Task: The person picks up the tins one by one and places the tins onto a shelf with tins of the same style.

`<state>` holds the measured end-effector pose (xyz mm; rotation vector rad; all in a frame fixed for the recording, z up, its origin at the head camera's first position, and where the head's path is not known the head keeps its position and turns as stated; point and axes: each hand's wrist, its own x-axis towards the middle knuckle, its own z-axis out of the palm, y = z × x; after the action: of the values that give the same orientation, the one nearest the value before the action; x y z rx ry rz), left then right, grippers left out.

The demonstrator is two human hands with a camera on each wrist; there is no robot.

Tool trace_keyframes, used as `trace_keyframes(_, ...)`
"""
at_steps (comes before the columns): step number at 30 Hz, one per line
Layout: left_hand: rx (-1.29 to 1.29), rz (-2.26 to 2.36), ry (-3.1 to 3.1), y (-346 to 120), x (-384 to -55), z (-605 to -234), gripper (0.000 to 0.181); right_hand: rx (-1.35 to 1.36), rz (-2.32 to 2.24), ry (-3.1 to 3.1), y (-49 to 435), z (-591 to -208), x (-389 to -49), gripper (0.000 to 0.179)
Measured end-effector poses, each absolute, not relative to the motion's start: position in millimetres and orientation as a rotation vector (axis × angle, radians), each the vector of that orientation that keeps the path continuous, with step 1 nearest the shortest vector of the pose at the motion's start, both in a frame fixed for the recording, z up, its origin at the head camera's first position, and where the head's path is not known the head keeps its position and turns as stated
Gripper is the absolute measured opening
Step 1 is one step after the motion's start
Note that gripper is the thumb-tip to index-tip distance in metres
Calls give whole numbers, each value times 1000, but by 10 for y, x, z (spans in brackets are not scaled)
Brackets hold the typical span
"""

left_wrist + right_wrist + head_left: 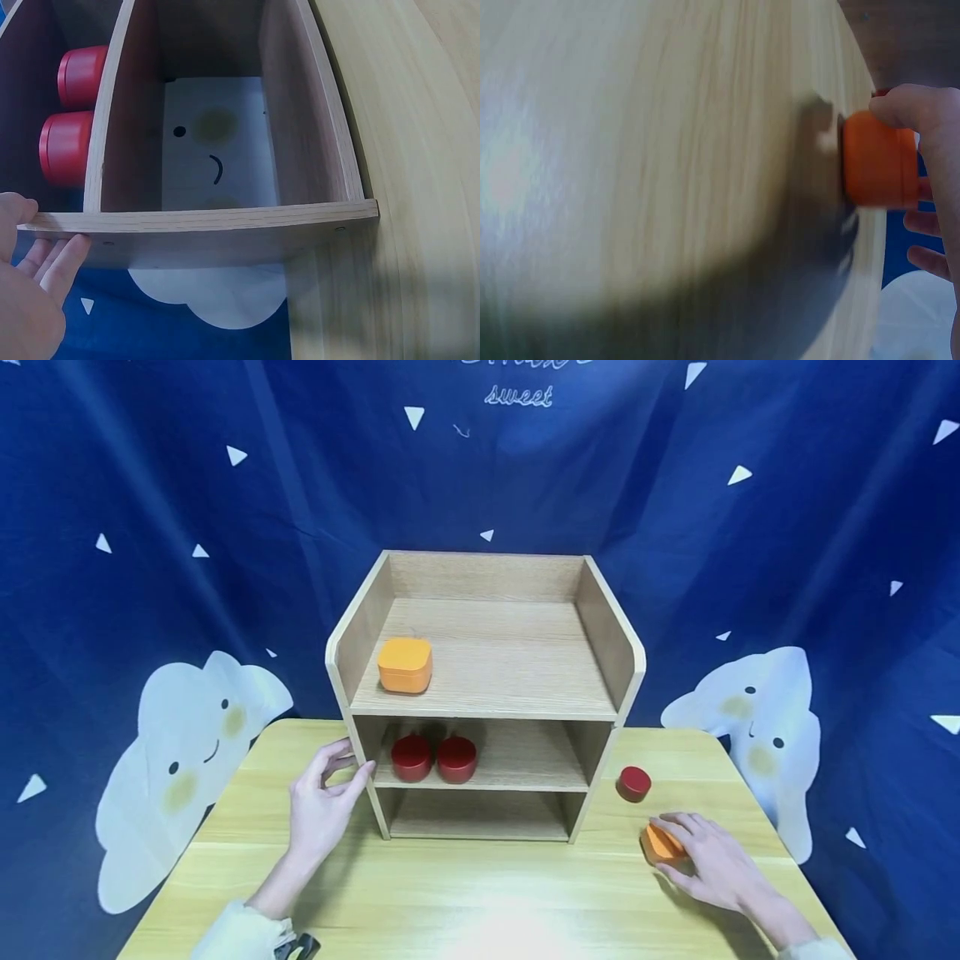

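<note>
The right hand (712, 864) grips an orange box (662, 845) in its curled fingers, at the table's (420, 889) right, nearer than a red tin (633, 784); the left hand (322, 802) pinches the shelf's (510, 643) left side, probably steadying it.

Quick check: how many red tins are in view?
3: a red tin and another side by side on the middle shelf, at its left; a third on the table, right of the shelf unit.
</note>
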<state>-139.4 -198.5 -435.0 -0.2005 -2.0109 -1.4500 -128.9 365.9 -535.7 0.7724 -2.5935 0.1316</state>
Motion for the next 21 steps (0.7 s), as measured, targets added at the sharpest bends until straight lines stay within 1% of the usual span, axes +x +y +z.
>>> trace_keyframes(12, -183, -1450, -2021, -1981, -1379, -4369, 37, 696, 134, -2643, 3743, -5435, -1230, 62)
trace_keyframes(21, -191, -1447, -2021, -1979, -1393, -4353, 35, 681, 129, -2623, 3747, -5405, -1240, 61)
